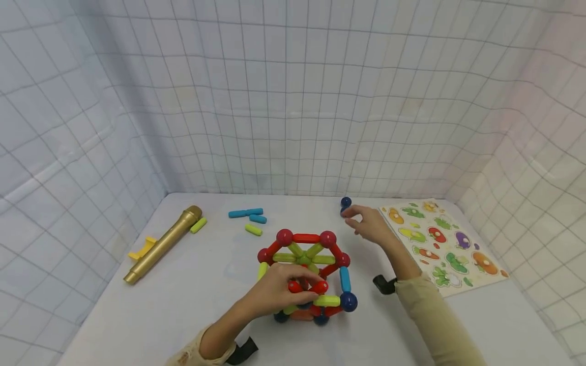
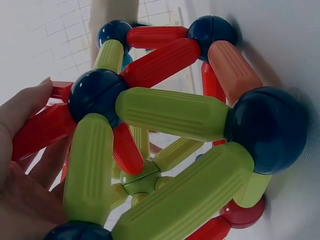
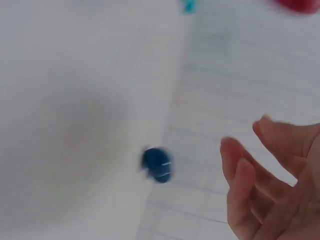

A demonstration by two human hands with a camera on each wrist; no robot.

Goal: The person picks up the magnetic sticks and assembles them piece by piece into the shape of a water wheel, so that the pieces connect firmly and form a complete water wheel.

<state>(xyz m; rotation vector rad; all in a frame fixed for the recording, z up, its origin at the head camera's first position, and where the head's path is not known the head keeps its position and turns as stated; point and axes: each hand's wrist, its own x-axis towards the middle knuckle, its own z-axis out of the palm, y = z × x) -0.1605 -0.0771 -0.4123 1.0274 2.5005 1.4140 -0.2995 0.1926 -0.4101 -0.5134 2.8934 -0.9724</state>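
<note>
A ball-and-rod building-toy frame [image 1: 327,239] stands on the white table in front of me, with red balls at the back, dark blue balls [image 2: 100,97] nearer and green, red, blue and orange rods between. My left hand [image 1: 272,292] reaches over its near side and holds a pair of red rods [image 2: 42,130] that meet at a blue ball. Behind the frame to the right, my right hand [image 1: 370,226] holds nothing; its fingers are bent loosely, thumb apart from fingertips. Close to those fingertips sit two dark blue balls [image 1: 346,202], blurred in the right wrist view.
Loose blue rods [image 1: 245,213] and a green rod [image 1: 254,230] lie behind the frame. At left are a gold microphone-shaped object [image 1: 165,244], another green rod [image 1: 199,225] and a yellow piece [image 1: 143,249]. A vegetable-picture sheet [image 1: 426,239] lies right. Gridded white curtains [image 1: 302,101] surround the table.
</note>
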